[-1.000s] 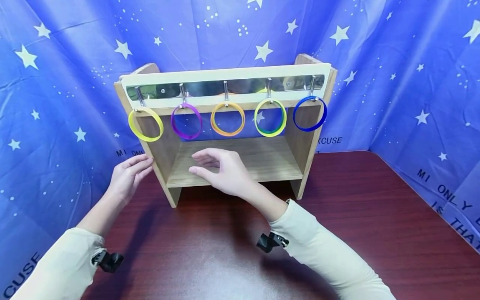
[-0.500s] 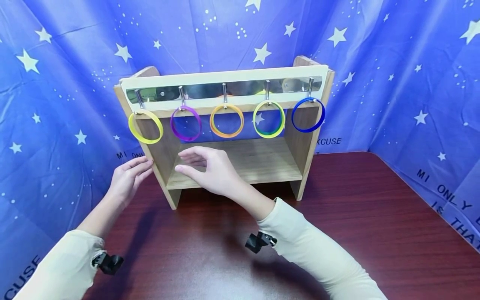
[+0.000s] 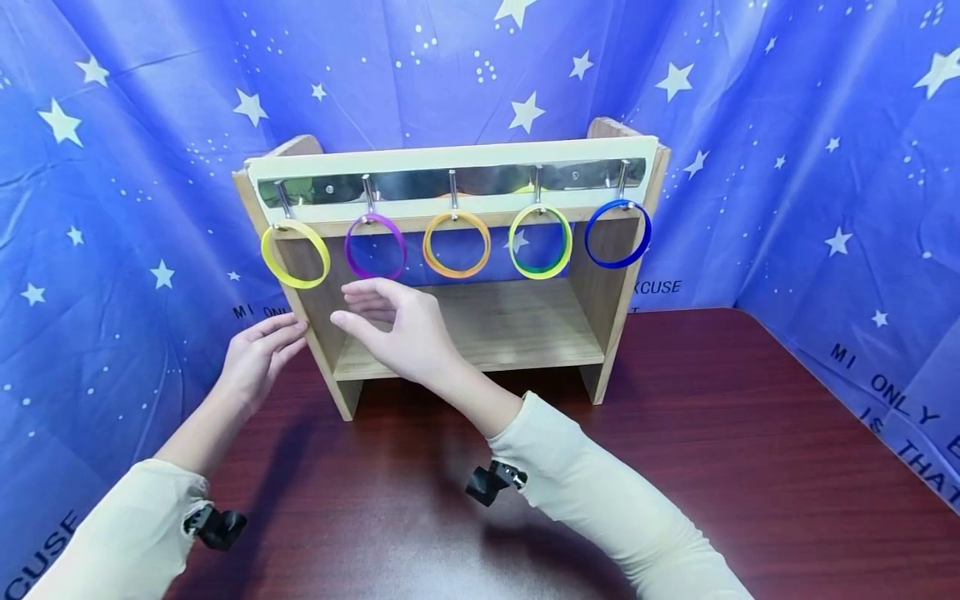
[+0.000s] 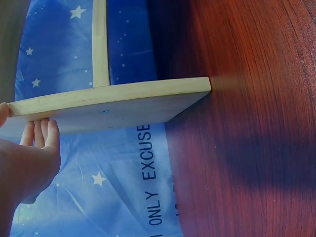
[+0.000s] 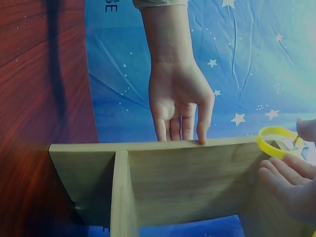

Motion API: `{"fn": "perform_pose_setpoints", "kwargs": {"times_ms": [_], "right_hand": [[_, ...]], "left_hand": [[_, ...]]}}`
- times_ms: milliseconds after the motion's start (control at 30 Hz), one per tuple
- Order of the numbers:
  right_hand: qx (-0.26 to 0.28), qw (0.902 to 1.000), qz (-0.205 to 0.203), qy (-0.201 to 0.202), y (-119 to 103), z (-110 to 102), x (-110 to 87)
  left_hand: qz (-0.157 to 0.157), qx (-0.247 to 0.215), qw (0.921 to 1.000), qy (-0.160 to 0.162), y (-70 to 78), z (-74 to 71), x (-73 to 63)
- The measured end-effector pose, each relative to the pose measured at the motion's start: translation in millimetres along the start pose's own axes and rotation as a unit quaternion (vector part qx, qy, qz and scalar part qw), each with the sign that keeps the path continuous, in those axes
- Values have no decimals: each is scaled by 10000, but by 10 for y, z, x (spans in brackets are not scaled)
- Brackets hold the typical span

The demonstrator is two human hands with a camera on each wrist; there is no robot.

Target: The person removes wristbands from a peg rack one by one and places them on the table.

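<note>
My left hand rests against the outer left side of a wooden shelf unit, fingers fairly straight. In the left wrist view its fingertips touch the panel's outer face, with the thumb at the front edge. My right hand hovers before the shelf, fingers loosely bent and holding nothing. It is just below a purple ring and right of a yellow ring. An orange ring, a yellow-and-green ring and a blue ring hang further right, each on its own metal hook.
The hooks stick out from a shiny metal strip on a white board across the top of the unit. It stands on a dark red wooden table. Behind and beside hangs a blue curtain with stars.
My right hand has moved left and slightly up, from in front of the shelf's middle toward the yellow ring. The left hand stays at the side panel. The rings hang as before.
</note>
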State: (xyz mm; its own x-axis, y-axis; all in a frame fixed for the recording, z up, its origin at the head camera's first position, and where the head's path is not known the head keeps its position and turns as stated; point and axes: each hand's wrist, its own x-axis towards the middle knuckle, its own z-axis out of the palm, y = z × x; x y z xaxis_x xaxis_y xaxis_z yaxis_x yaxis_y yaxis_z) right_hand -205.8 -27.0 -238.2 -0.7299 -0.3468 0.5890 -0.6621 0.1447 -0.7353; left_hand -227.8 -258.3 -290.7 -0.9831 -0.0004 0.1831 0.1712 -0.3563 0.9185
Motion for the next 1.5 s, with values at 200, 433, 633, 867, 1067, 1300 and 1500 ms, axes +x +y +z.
{"fn": "perform_pose_setpoints", "kwargs": {"times_ms": [200,433,633,867,1067,1300,1500], "right_hand": [[419,9987,73,292,-1,127,53],[1010,9917,163,779,-9,303,92],[1743,9742,433,1369,5,461,152],[2511,9482,492,1883,42,617,204],[2800,9321,766,2169,7,693,212],[3234,9025,1131,2612,33,716,274],[3639,8798,1431,2701,37,736,304]], "left_hand": [[12,34,10000,29,1,0,3],[-55,48,10000,66,15,2,-12],[-47,-8,10000,71,22,1,-15],[8,-60,10000,1,10,2,-5],[-34,-49,10000,-25,-2,-2,0],[-90,34,10000,7,10,-3,-5],[-67,34,10000,5,4,-10,-12]]}}
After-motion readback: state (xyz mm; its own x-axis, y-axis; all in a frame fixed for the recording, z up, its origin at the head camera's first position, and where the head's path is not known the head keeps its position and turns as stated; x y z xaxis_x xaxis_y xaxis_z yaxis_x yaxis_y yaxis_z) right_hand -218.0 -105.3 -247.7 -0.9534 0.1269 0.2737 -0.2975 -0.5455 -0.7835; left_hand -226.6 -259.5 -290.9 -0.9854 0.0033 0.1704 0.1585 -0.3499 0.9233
